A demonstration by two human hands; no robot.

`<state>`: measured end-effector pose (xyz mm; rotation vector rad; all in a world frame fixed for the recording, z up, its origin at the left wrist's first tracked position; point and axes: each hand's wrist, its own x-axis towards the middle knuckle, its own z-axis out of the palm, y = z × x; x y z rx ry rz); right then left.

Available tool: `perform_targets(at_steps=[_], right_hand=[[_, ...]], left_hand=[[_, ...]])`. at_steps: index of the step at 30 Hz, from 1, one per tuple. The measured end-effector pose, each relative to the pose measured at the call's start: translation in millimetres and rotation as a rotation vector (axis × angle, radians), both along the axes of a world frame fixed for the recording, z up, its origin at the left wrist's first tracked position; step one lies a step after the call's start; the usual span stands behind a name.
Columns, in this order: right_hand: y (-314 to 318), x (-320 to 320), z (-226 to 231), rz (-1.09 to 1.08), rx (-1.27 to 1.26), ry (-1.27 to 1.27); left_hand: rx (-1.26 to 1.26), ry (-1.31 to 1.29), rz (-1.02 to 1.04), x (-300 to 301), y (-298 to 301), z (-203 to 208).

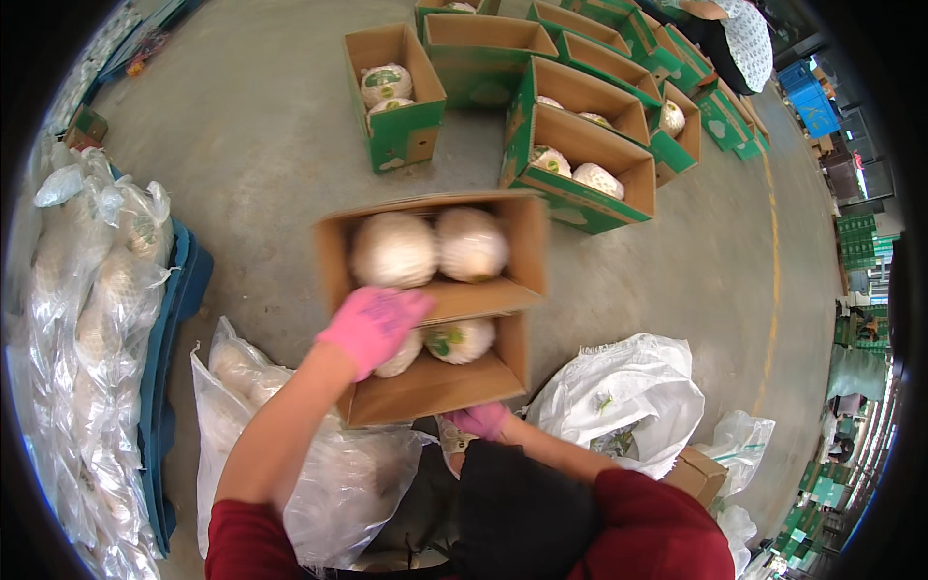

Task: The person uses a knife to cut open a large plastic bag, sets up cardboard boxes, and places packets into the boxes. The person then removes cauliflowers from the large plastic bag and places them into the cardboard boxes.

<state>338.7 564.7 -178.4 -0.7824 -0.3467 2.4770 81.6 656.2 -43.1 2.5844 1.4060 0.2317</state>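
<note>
Two open cardboard boxes stand side by side before me, one beyond the other. The far box (527, 261), slightly blurred, holds two round, pale wrapped fruits (394, 249). In the near box (425, 391) lie two more wrapped fruits (462, 340), one with a green label. My left hand (375, 324), in a pink glove, is closed over the cardboard edge where the boxes meet. Low at the near box's front side is my right hand (481, 420), also pink-gloved. Its fingers are mostly hidden, and I cannot tell what they hold. A pale object beside it is partly covered.
Clear plastic bags of fruit (338, 483) lie at my near left. A blue pallet (174, 319) bears more bagged fruit. To the right sits a white sack (628, 387). Several green boxes (580, 198) stand ahead, some with fruit. A person (744, 43) is at the far right.
</note>
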Motion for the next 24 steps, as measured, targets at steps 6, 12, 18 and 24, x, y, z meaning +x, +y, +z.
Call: perform_targets(at_steps=[6, 12, 18, 24], right_hand=[[78.9, 62.6, 24.9, -0.442, -0.611, 0.113], [43.8, 173.6, 86.0, -0.155, 0.331, -0.860], [-0.1, 282.6, 195.3, -0.209, 0.732, -0.681], [30.4, 336.8, 338.0, -0.635, 0.780, -0.538]], left_hand=[[0.183, -0.085, 0.145, 140.1, 94.2, 11.2], [-0.147, -0.594, 0.389, 120.4, -39.4, 133.6], [-0.188, -0.304, 0.752, -58.9, -210.5, 118.3], [-0.173, -0.315, 0.870, -91.4, -292.4, 115.4]])
